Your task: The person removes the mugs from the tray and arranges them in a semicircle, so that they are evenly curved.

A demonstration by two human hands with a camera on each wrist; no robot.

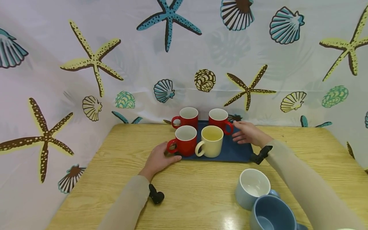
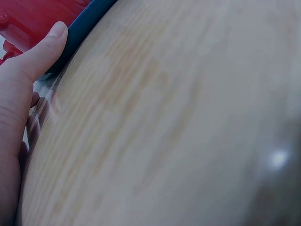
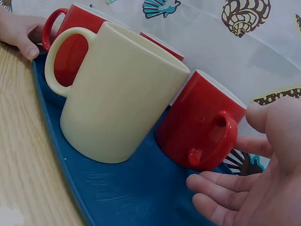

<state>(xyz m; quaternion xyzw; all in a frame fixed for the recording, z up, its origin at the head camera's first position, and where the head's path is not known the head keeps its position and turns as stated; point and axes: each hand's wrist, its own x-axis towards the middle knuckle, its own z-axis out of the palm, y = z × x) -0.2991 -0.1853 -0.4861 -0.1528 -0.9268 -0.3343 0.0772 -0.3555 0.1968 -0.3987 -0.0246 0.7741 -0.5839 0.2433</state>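
Three red mugs with white insides and a cream mug [image 1: 211,143] stand upright on a dark blue tray [image 1: 237,151]. My left hand [image 1: 159,159] is at the tray's left front corner, beside the front red mug [image 1: 187,145]. Its straight thumb [image 2: 47,49] lies along the tray's edge, while its other fingers are partly hidden. By the handle of the back right red mug [image 3: 200,122] is my right hand [image 1: 249,132], its fingers loosely spread and not closed round the handle. The third red mug [image 1: 190,118] sits at the back left.
Nearer on the wooden table [image 1: 187,198], at the right, stand a pale blue mug [image 1: 244,193] with a white inside and a darker blue mug [image 1: 271,214], close beside my right forearm. A cloth [image 1: 184,64] with starfish and shells hangs behind the tray.
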